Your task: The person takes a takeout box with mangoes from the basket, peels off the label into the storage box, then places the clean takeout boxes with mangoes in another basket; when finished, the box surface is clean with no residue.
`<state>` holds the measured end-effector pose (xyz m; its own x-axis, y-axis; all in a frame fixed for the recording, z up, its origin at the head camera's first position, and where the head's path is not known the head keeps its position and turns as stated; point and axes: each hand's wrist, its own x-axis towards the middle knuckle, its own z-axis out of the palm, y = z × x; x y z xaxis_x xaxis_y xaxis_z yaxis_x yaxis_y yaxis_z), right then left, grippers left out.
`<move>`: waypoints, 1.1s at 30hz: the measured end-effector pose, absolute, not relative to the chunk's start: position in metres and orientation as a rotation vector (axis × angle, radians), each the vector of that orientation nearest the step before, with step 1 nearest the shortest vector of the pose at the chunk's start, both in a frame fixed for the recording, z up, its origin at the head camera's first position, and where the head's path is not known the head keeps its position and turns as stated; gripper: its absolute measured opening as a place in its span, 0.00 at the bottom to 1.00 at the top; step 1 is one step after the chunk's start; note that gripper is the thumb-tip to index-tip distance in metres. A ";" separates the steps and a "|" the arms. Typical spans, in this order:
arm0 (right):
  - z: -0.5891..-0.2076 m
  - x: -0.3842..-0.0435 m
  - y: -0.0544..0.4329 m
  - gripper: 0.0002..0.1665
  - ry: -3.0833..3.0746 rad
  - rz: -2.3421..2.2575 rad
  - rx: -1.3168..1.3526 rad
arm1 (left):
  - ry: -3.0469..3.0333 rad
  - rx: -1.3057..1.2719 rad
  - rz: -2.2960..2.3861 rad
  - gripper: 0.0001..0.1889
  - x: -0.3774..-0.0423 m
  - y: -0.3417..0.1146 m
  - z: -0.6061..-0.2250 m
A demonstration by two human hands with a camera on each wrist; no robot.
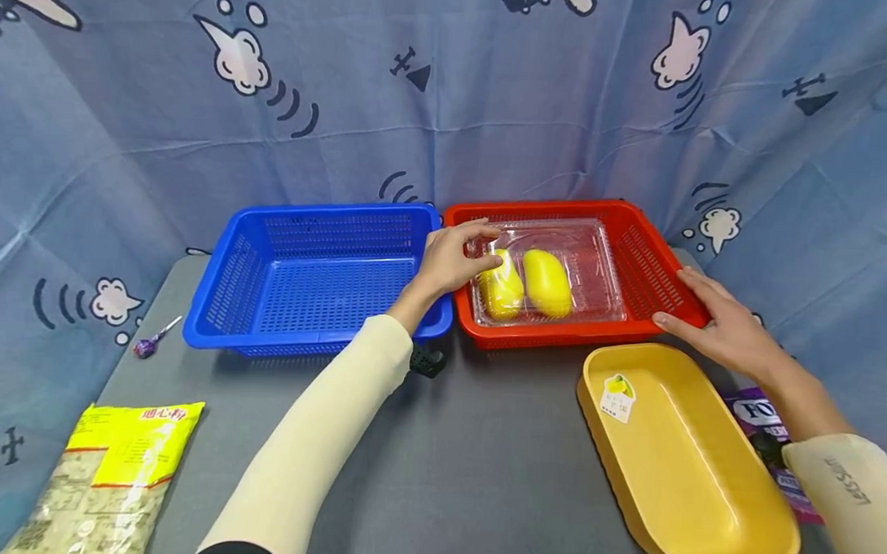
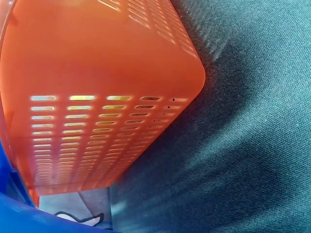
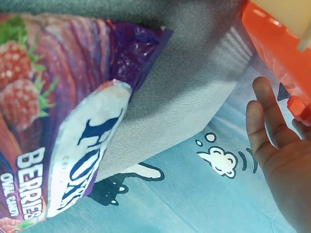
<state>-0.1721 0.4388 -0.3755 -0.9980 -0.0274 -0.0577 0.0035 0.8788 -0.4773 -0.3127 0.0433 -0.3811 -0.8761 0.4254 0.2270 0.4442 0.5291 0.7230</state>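
Observation:
A red basket holds a clear plastic box with two yellow mangoes, the left mango and the right mango. My left hand reaches across the basket's left rim, its thumb and fingers apart over the box's left edge. At the opposite end, my right hand rests by the basket's right near corner, thumb near the front rim. The right wrist view shows extended fingers beside the red wall. Only the basket's slotted side appears in the left wrist view; that hand is out of it.
A blue basket stands left of the red one. Nearer me on the right lies a yellow tray, with a purple candy bag beyond it. A lollipop and a yellow-topped pasta bag lie at left. Blue curtain hangs behind.

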 end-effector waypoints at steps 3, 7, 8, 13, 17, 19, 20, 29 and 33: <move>-0.376 -0.171 0.439 0.60 2.976 -0.773 -0.021 | -2.725 -0.782 -1.303 0.22 -0.313 0.044 -0.381; -0.375 -0.171 0.439 0.60 2.976 -0.770 -0.030 | -2.736 -0.777 -1.306 0.22 -0.314 0.044 -0.382; -0.374 -0.171 0.438 0.60 2.976 -0.769 -0.029 | -2.739 -0.778 -1.303 0.22 -0.314 0.044 -0.382; -0.374 -0.171 0.438 0.60 2.980 -0.765 -0.028 | -2.761 -0.778 -1.260 0.21 -0.314 0.044 -0.383; -0.374 -0.171 0.437 0.60 2.982 -0.759 -0.026 | -2.757 -0.787 -1.246 0.20 -0.313 0.044 -0.383; -0.374 -0.171 0.436 0.60 2.982 -0.751 -0.027 | -2.749 -0.787 -1.252 0.20 -0.313 0.043 -0.383; -0.373 -0.172 0.436 0.60 2.981 -0.749 -0.029 | -2.748 -0.786 -1.251 0.21 -0.313 0.043 -0.383; -0.373 -0.173 0.436 0.60 2.981 -0.739 -0.034 | -2.758 -0.811 -1.348 0.21 -0.305 0.036 -0.376; -0.369 -0.172 0.439 0.60 2.969 -0.718 -0.029 | -2.693 -0.815 -1.514 0.21 -0.295 0.027 -0.366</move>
<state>-0.1722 0.4386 -0.3691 -0.9960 -0.0388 -0.0805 0.0022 0.8896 -0.4567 -0.2954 0.0271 -0.3655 -0.8685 0.4552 0.1962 0.4043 0.4215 0.8117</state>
